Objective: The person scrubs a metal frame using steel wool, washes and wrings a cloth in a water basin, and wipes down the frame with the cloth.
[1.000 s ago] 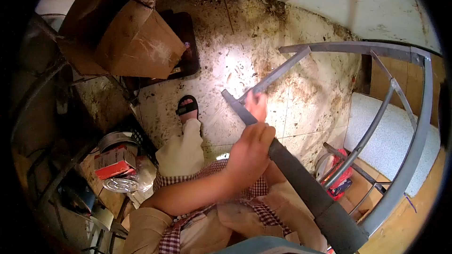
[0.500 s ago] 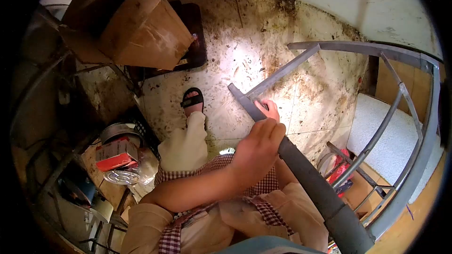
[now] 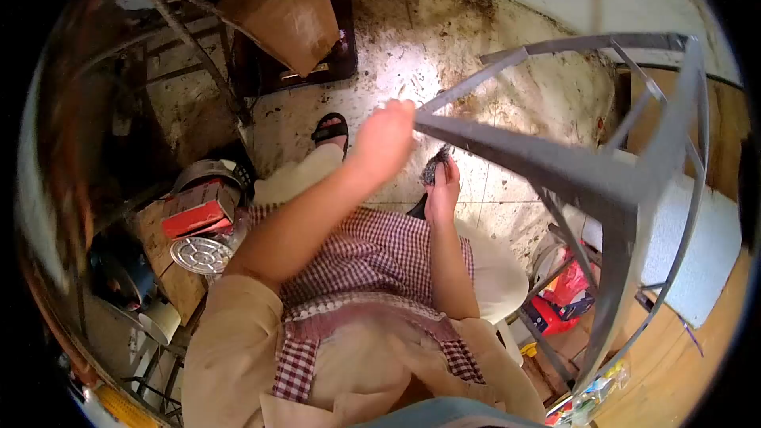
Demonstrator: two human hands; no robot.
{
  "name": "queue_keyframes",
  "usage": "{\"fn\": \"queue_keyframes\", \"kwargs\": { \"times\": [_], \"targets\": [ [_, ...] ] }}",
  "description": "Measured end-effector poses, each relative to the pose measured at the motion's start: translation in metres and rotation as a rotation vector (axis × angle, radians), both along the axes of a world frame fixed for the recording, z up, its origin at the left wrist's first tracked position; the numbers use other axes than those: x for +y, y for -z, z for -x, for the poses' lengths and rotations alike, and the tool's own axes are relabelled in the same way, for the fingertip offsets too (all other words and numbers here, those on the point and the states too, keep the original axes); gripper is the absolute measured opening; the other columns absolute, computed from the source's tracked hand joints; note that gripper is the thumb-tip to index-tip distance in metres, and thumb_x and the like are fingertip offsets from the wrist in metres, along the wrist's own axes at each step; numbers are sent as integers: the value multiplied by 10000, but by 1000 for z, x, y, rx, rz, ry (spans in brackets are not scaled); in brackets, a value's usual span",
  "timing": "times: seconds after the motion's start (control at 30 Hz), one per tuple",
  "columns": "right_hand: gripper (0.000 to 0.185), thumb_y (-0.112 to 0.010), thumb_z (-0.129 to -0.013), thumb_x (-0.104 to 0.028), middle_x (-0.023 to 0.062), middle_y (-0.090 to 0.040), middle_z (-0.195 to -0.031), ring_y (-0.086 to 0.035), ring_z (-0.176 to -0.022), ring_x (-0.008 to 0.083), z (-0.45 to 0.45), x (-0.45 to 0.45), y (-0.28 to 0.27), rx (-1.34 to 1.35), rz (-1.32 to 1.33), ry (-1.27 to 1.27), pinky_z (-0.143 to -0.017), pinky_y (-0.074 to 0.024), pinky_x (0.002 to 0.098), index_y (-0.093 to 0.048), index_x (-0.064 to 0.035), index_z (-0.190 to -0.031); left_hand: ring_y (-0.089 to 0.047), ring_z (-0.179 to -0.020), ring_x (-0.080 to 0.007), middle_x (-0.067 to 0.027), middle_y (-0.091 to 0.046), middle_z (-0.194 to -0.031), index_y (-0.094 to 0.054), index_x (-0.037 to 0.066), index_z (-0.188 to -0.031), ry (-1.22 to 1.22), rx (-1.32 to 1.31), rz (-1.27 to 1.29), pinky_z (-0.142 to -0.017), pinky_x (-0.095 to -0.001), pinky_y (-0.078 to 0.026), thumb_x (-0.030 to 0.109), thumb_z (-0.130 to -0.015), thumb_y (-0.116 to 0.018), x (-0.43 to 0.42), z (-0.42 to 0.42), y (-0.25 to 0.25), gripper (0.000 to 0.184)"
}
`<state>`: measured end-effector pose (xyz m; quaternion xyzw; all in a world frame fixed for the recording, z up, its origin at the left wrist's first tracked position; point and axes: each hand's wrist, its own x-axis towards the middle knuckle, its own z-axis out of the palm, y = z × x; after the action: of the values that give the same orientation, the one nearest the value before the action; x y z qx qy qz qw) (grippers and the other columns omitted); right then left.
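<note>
My left hand (image 3: pixel 384 141) is closed round the near end of a grey metal frame (image 3: pixel 531 150), which has a broad bar, curved rails and thin cross struts. The frame is tilted and reaches across to the right side of the view. Below the broad bar, my right hand (image 3: pixel 444 190) is closed on a dark, crinkled scouring pad (image 3: pixel 434 167), and does not appear to touch the frame. A checked apron (image 3: pixel 357 254) lies over my lap.
Cardboard box (image 3: pixel 285 12) and dark tray (image 3: pixel 345 55) stand at the upper left. A red and white box (image 3: pixel 198 210) and a round metal lid (image 3: pixel 200 255) are at the left. Pale board (image 3: pixel 697 246) and a red bag (image 3: pixel 567 281) are at the right. Stained floor (image 3: pixel 380 32) lies ahead.
The frame has turned and tilted, its broad bar now lying flatter across the view. My left hand has moved up and left to its end. My right hand has come away from it, showing the pad.
</note>
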<state>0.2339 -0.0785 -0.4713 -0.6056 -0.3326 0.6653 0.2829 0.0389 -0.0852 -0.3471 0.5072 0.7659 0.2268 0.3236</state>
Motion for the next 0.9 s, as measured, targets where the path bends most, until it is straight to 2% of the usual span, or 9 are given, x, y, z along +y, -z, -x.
{"fn": "queue_keyframes", "kwargs": {
  "times": [0.07, 0.17, 0.2, 0.27, 0.37, 0.4, 0.6, 0.77, 0.9],
  "targets": [
    [407, -520, -905, -168, 74, -466, -1153, -460, -1049, 162, 4, -15, -35, 132, -24, 37, -774, -463, 353, -328, -50, -1244, -585, -869, -267, -152, -592, -943, -550, -2, -1038, 6, -39, 123, -759, -364, -472, 183, -759, -669, -11, 0, 1, 356],
    [430, -503, -907, -134, 82, -439, -1205, -462, -1057, 146, 14, -34, -85, 215, -23, 14, -795, -458, 317, -295, -49, -1274, -588, -868, -242, -160, -585, -1020, -565, -2, -1096, -26, -634, 7, -761, -332, -474, 180, -781, -644, -38, -43, 26, 373],
    [456, -493, -900, -90, 99, -442, -1216, -485, -1039, 149, 11, -42, -97, 193, -55, -64, -820, -445, 280, -283, -39, -1302, -587, -858, -230, -155, -582, -1018, -558, 2, -1121, -92, -553, -64, -756, -321, -474, 166, -790, -636, -49, -60, 32, 378],
    [534, -512, -867, -51, 122, -485, -1182, -527, -1005, 172, -17, -47, -89, 46, -240, -431, -834, -440, 253, -276, -26, -1345, -580, -822, -184, -124, -574, -996, -546, 14, -1148, -198, -456, -252, -699, -299, -486, 142, -820, -615, -71, -80, 41, 359],
    [582, -562, -839, -77, 141, -495, -1191, -541, -1007, 198, -24, -46, -128, -268, -531, -613, -831, -451, 260, -292, -26, -1352, -571, -785, -148, -88, -557, -943, -525, 28, -1158, -683, -1067, -13, -627, -271, -492, 121, -836, -601, -85, -96, 58, 344],
    [594, -576, -833, -84, 146, -486, -1217, -538, -1014, 201, -22, -42, -147, -371, -627, -627, -825, -456, 267, -296, -26, -1353, -586, -655, -167, -118, -576, -870, -536, 52, -1094, -852, -1031, -65, -518, -288, -495, 79, -786, -622, -84, -100, 75, 320],
    [734, -718, -734, -201, 150, -389, -1331, -387, -1222, 264, 32, 40, -151, -311, -789, -553, -1002, -306, 370, -329, -25, -1331, -563, -737, -162, -98, -535, -907, -455, 44, -1162, -812, -632, -460, -644, -276, -490, 42, -777, -608, -31, -91, 93, 415],
    [247, -605, -811, -29, 97, -592, -1060, -560, -956, 157, 77, 88, -140, 64, -881, -342, -828, -445, 276, -549, -3, -1050, -545, -849, -213, -127, -530, -965, -522, 38, -1115, -723, -327, -669, -722, -294, -459, 32, -748, -637, 28, -77, 82, 384],
    [265, -607, -830, -60, 96, -594, -1072, -564, -948, 150, 93, 149, -140, -87, -941, -263, -843, -441, 267, -515, 28, -1062, -547, -876, -263, -129, -562, -926, -579, 39, -1063, -670, -390, -547, -779, -331, -452, 75, -750, -643, 93, -47, 123, 322]
  ]
}}
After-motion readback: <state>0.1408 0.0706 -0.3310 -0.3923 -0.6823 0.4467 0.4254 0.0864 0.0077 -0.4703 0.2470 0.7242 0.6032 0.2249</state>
